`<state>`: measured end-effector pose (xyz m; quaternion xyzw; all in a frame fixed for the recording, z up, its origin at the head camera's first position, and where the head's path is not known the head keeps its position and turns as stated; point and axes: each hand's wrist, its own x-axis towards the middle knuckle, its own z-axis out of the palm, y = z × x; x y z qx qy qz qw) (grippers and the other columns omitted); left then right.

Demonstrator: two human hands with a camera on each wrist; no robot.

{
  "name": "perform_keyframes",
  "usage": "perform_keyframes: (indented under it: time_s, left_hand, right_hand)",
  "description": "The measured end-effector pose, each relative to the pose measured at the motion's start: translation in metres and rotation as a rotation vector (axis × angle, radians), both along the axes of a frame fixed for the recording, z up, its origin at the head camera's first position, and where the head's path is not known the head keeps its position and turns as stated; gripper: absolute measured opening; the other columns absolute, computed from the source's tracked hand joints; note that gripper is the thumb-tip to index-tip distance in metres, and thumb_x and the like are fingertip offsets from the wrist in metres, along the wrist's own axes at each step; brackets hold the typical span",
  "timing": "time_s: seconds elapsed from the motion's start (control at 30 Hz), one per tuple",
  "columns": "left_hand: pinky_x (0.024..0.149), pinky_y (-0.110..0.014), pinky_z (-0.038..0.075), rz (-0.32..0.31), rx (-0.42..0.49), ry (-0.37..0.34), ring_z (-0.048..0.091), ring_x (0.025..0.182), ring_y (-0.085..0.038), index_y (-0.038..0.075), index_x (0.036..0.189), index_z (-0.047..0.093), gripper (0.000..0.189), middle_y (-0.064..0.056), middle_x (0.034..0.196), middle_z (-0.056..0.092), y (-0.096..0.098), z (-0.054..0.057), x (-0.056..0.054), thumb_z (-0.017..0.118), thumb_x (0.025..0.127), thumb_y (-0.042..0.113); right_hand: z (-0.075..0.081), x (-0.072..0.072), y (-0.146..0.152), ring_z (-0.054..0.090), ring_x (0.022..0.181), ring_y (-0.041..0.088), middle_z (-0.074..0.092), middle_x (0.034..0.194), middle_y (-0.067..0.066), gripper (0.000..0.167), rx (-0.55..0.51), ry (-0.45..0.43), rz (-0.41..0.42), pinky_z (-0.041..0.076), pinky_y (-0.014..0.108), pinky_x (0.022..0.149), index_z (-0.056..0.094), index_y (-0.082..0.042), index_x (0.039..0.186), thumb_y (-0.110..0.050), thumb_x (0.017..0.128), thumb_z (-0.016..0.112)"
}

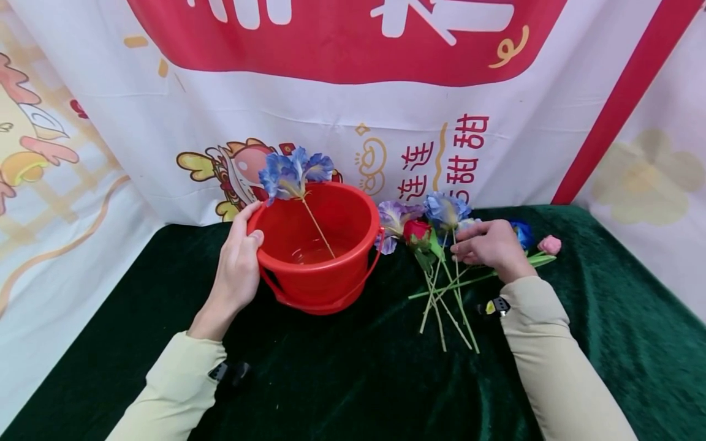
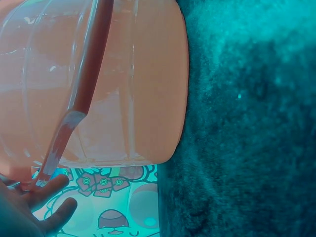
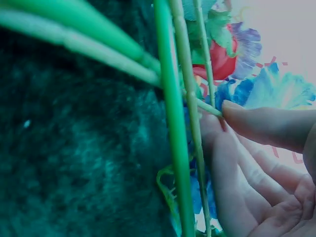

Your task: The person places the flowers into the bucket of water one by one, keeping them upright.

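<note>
My left hand (image 1: 234, 263) holds a red bucket (image 1: 314, 291) by its left side, the thumb near the rim. One blue artificial iris (image 1: 295, 174) leans in the bucket, its bloom above the back rim and its thin stem reaching down inside. To the right, my right hand (image 1: 488, 245) pinches the stem of another blue iris (image 1: 444, 211) just below the bloom. In the right wrist view the thumb (image 3: 266, 123) and fingers meet at a stem. Close beside that hand lie a red rose (image 1: 417, 231) and a purple iris (image 1: 393, 215), with several stems crossing in front.
Beyond my right hand lie a deep blue flower (image 1: 521, 233) and a pink bud (image 1: 550, 245) with green leaves. Everything stands on a dark green velvet cloth (image 1: 331, 380). A printed white and red backdrop (image 1: 331, 98) hangs right behind.
</note>
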<state>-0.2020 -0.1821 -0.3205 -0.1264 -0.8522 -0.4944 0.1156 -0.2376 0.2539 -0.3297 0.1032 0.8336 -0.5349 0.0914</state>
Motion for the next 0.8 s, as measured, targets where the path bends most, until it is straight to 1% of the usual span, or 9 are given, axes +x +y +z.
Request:
perform_keyframes:
  time_s: [0.1, 0.2, 0.33, 0.43, 0.57, 0.67, 0.8]
  left_hand:
    - [0.118, -0.061, 0.045, 0.003, -0.004, 0.001, 0.046, 0.146, -0.029, 0.020, 0.169, 0.019, 0.060, -0.005, 0.168, 0.037, 0.000, 0.000, 0.000, 0.030, 0.111, 0.027]
    - [0.118, -0.061, 0.046, 0.005, -0.005, 0.001, 0.046, 0.146, -0.029, 0.020, 0.169, 0.019, 0.060, -0.005, 0.168, 0.037, 0.001, 0.000, 0.000, 0.030, 0.111, 0.027]
    - [0.118, -0.061, 0.046, 0.006, -0.007, 0.001, 0.046, 0.146, -0.029, 0.019, 0.169, 0.019, 0.060, -0.005, 0.169, 0.037, 0.000, 0.000, 0.001, 0.030, 0.111, 0.027]
    - [0.118, -0.061, 0.045, 0.007, -0.007, 0.002, 0.046, 0.146, -0.029, 0.019, 0.169, 0.019, 0.060, -0.006, 0.169, 0.037, 0.000, 0.000, 0.001, 0.030, 0.111, 0.027]
    - [0.119, -0.061, 0.045, 0.006, -0.006, 0.003, 0.046, 0.146, -0.029, 0.020, 0.169, 0.019, 0.060, -0.005, 0.169, 0.037, 0.000, 0.000, 0.000, 0.030, 0.111, 0.027]
    - [0.119, -0.061, 0.045, 0.003, -0.004, 0.004, 0.046, 0.146, -0.029, 0.020, 0.169, 0.019, 0.060, -0.005, 0.168, 0.037, 0.000, 0.000, 0.000, 0.030, 0.111, 0.028]
    - [0.119, -0.061, 0.045, -0.007, 0.008, 0.004, 0.046, 0.146, -0.029, 0.020, 0.169, 0.019, 0.060, -0.005, 0.168, 0.037, 0.000, -0.001, -0.001, 0.030, 0.111, 0.027]
  right_hand:
    - [0.002, 0.001, 0.000, 0.077, 0.079, 0.007, 0.077, 0.086, -0.007, 0.046, -0.080, 0.062, -0.035, 0.066, 0.032, 0.085, 0.063, 0.009, 0.137, -0.005, 0.094, 0.075]
    - [0.003, 0.001, 0.000, 0.078, 0.081, 0.006, 0.076, 0.087, -0.008, 0.046, -0.149, 0.123, -0.071, 0.065, 0.032, 0.087, 0.062, 0.009, 0.137, -0.005, 0.095, 0.075]
    - [0.005, 0.001, -0.002, 0.078, 0.085, 0.005, 0.076, 0.088, -0.011, 0.047, -0.193, 0.169, -0.124, 0.064, 0.029, 0.087, 0.062, 0.006, 0.139, -0.009, 0.097, 0.075]
    - [0.006, 0.001, -0.004, 0.078, 0.086, 0.004, 0.077, 0.087, -0.015, 0.046, -0.212, 0.191, -0.155, 0.064, 0.025, 0.084, 0.063, 0.004, 0.140, -0.012, 0.098, 0.075]
    - [0.007, 0.000, -0.009, 0.079, 0.089, 0.005, 0.079, 0.085, -0.017, 0.045, -0.225, 0.238, -0.168, 0.063, 0.022, 0.081, 0.064, 0.002, 0.140, -0.012, 0.099, 0.074]
    - [0.009, 0.001, -0.013, 0.080, 0.087, 0.007, 0.080, 0.088, -0.015, 0.044, -0.241, 0.286, -0.173, 0.064, 0.023, 0.080, 0.065, 0.003, 0.139, -0.012, 0.098, 0.074]
    - [0.010, 0.001, -0.017, 0.080, 0.080, 0.011, 0.081, 0.091, -0.009, 0.044, -0.318, 0.348, -0.173, 0.065, 0.027, 0.076, 0.066, 0.006, 0.136, -0.011, 0.097, 0.076]
